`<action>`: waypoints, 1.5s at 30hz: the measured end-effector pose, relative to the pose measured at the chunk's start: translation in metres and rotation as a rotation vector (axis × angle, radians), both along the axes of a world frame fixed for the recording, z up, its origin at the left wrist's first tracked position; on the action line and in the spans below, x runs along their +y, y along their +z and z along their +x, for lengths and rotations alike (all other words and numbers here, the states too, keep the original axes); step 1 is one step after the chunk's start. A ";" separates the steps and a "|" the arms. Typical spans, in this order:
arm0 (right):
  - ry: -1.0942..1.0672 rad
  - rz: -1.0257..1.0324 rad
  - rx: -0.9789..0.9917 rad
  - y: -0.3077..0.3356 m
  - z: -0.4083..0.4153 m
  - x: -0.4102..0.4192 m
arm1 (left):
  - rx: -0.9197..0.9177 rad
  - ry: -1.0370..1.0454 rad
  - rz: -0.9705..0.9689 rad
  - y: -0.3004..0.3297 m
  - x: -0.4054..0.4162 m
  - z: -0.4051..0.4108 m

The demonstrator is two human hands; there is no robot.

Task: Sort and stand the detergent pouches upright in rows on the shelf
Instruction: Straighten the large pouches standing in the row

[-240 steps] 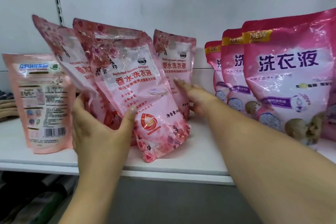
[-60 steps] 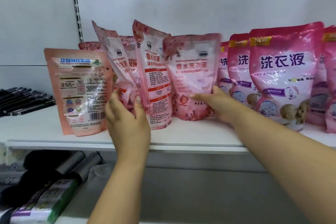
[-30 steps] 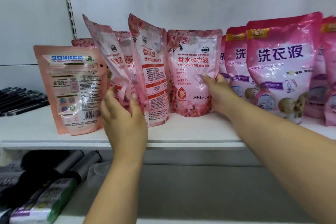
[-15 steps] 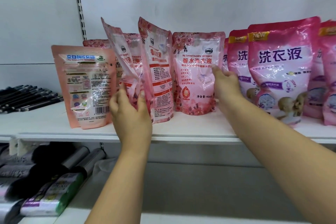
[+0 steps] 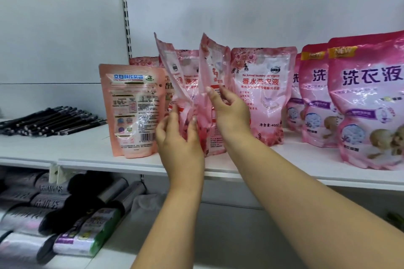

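Observation:
Several pale pink rose-print detergent pouches stand on the white shelf (image 5: 135,160). My left hand (image 5: 178,135) grips the lower part of a tilted pouch (image 5: 172,76) at the shelf's front. My right hand (image 5: 229,111) holds the neighbouring pouch (image 5: 213,61), which is turned edge-on, fingers over its face. To their right one rose pouch (image 5: 262,94) stands upright, front forward, untouched. A salmon pouch (image 5: 132,109) stands back side out on the left. More rose pouches are partly hidden behind.
Darker pink pouches with "NEW" labels (image 5: 367,102) stand in rows at the right. Black pens (image 5: 50,122) lie in a row at the shelf's left. On the lower shelf lie dark and silver rolls (image 5: 54,214).
My right hand has left the upright rose pouch and moved left onto the edge-on pouch. My left hand keeps its grip on the tilted pouch.

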State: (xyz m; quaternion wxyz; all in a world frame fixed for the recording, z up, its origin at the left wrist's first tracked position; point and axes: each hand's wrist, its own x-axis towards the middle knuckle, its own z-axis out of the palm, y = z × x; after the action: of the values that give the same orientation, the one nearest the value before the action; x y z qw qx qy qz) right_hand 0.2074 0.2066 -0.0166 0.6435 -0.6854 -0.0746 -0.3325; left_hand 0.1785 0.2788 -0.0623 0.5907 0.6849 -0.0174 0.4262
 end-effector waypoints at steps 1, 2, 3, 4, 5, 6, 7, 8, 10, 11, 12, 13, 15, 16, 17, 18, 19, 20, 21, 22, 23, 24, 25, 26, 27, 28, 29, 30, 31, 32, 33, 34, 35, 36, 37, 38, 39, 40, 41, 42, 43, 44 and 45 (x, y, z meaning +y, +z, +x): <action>0.001 0.011 -0.009 0.000 0.000 -0.001 | -0.003 0.001 -0.006 0.000 0.000 0.000; 0.022 0.035 -0.002 0.001 0.000 -0.003 | -0.008 0.002 -0.010 0.000 0.001 0.001; 0.058 0.071 0.025 0.002 0.000 -0.007 | -0.014 0.002 -0.014 0.000 0.001 0.001; 0.114 0.120 0.061 0.003 0.001 -0.012 | -0.018 -0.003 -0.021 -0.001 0.002 0.001; 0.187 0.180 0.096 0.004 0.000 -0.020 | -0.018 -0.012 -0.031 0.000 0.002 0.001; 0.268 0.253 0.125 0.006 -0.002 -0.028 | -0.016 -0.024 -0.040 0.000 0.002 0.001; 0.339 0.309 0.144 0.008 -0.006 -0.038 | -0.012 -0.034 -0.048 0.000 0.002 0.001; 0.394 0.338 0.150 0.010 -0.011 -0.046 | -0.012 -0.039 -0.052 -0.001 0.002 0.001; 0.453 0.326 0.149 0.013 -0.018 -0.061 | -0.014 -0.040 -0.049 -0.001 0.002 0.001; 0.460 0.326 0.143 0.014 -0.021 -0.067 | -0.016 -0.035 -0.044 -0.001 0.002 0.001; 0.458 0.340 0.139 0.015 -0.025 -0.072 | -0.016 -0.030 -0.040 -0.001 0.002 0.001; 0.439 0.342 0.136 0.016 -0.029 -0.074 | -0.015 -0.027 -0.039 -0.001 0.002 0.001; 0.391 0.319 0.158 0.013 -0.039 -0.074 | -0.013 -0.023 -0.035 -0.001 0.002 0.001; 0.378 0.256 0.178 0.009 -0.045 -0.070 | -0.013 -0.019 -0.031 -0.001 0.002 0.001; 0.357 0.153 0.203 0.002 -0.050 -0.065 | -0.014 -0.016 -0.028 -0.001 0.002 0.000; 0.334 0.054 0.225 -0.005 -0.055 -0.058 | -0.013 -0.011 -0.022 -0.001 0.001 0.000; 0.317 0.011 0.221 -0.010 -0.055 -0.055 | -0.012 -0.003 -0.014 -0.001 0.001 0.000; 0.312 0.015 0.224 -0.012 -0.055 -0.054 | -0.007 0.004 -0.004 -0.002 0.001 0.000; 0.311 0.030 0.236 -0.012 -0.053 -0.055 | -0.001 0.004 0.001 -0.002 0.000 0.000; 0.305 0.033 0.250 -0.009 -0.053 -0.059 | 0.005 -0.003 0.000 -0.002 0.000 0.000; 0.298 0.014 0.268 -0.006 -0.052 -0.064 | 0.011 -0.008 0.001 -0.001 0.000 -0.001; 0.309 0.001 0.280 -0.003 -0.053 -0.070 | 0.014 -0.008 0.004 -0.002 0.000 -0.001; 0.345 0.000 0.289 -0.002 -0.054 -0.078 | 0.016 -0.007 0.008 -0.002 0.000 -0.001; 0.395 0.008 0.306 -0.001 -0.056 -0.085 | 0.014 -0.007 0.010 -0.002 0.001 -0.002; 0.441 0.014 0.324 0.001 -0.059 -0.092 | 0.016 -0.009 0.007 -0.001 0.001 -0.003; 0.472 0.015 0.341 0.003 -0.062 -0.100 | 0.021 -0.011 0.004 0.000 0.001 -0.004; 0.487 0.014 0.352 0.006 -0.065 -0.107 | 0.029 -0.008 0.007 0.000 -0.001 -0.004; 0.478 -0.005 0.355 0.010 -0.067 -0.111 | 0.037 0.001 0.013 0.001 -0.001 -0.005; 0.440 -0.044 0.357 0.012 -0.068 -0.114 | 0.043 0.009 0.025 0.001 -0.002 -0.006; 0.393 -0.095 0.363 0.013 -0.069 -0.114 | 0.046 0.018 0.036 0.002 -0.002 -0.007; 0.360 -0.138 0.373 0.012 -0.070 -0.111 | 0.054 0.023 0.049 0.003 -0.003 -0.008; 0.337 -0.166 0.385 0.010 -0.069 -0.107 | 0.071 0.023 0.063 0.004 -0.003 -0.007; 0.314 -0.182 0.391 0.006 -0.068 -0.103 | 0.094 0.022 0.078 0.005 -0.003 -0.007; 0.284 -0.185 0.390 0.002 -0.067 -0.101 | 0.114 0.020 0.091 0.005 -0.002 -0.007; 0.256 -0.175 0.381 -0.001 -0.066 -0.100 | 0.128 0.017 0.102 0.005 -0.001 -0.006; 0.229 -0.158 0.367 -0.002 -0.066 -0.101 | 0.143 0.014 0.112 0.006 0.000 -0.007; 0.210 -0.143 0.354 -0.001 -0.067 -0.102 | 0.161 0.010 0.125 0.006 0.000 -0.006; 0.195 -0.135 0.353 -0.001 -0.067 -0.105 | 0.181 0.005 0.141 0.007 0.000 -0.006; 0.197 -0.130 0.356 0.000 -0.067 -0.108 | 0.203 0.000 0.156 0.007 0.001 -0.004; 0.210 -0.129 0.365 0.000 -0.067 -0.111 | 0.221 -0.003 0.171 0.007 0.001 -0.004; 0.226 -0.135 0.372 -0.001 -0.066 -0.114 | 0.234 0.000 0.184 0.007 0.001 -0.003; 0.241 -0.142 0.376 -0.003 -0.066 -0.117 | 0.239 0.008 0.194 0.007 0.001 -0.003; 0.251 -0.144 0.374 -0.004 -0.067 -0.119 | 0.234 0.016 0.201 0.007 0.000 -0.002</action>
State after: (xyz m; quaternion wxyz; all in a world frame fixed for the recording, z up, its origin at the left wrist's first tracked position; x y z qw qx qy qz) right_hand 0.1409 0.0875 -0.0210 0.6318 -0.7646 -0.0623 -0.1111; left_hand 0.1764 0.2791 -0.0556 0.5138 0.7856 0.0145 0.3444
